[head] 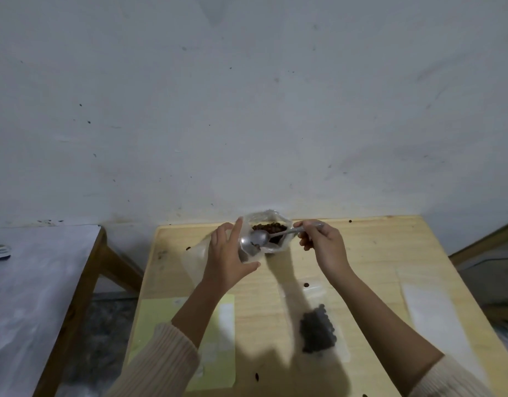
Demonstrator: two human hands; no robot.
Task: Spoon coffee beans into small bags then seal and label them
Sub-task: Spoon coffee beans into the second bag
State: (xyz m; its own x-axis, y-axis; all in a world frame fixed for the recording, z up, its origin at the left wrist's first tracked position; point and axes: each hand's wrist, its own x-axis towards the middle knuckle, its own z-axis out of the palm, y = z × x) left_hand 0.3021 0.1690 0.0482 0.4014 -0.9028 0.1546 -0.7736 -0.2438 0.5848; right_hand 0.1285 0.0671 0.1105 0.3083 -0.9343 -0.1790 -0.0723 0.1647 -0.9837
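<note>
At the far left of the frame a pale side table carries a small dark round thing near its edge. To the right of it stands a wooden table against the wall. A green sheet lies on its lower left part, partly under the left forearm.

In the upper middle of the table the left hand holds a clear bag upright and open. The thumb is curled under the bag's near side and the fingers are on its left side, so the hand grips the bag. Brown beans are inside the bag. The bowl of a metal spoon is in the mouth of the bag, over the beans. The right hand pinches the spoon's handle between thumb and fingertips, just right of the bag.

Lower, between the two forearms, a filled bag of dark beans lies flat. A few loose beans are on the wood. At the right edge lie empty bags, blurred.
</note>
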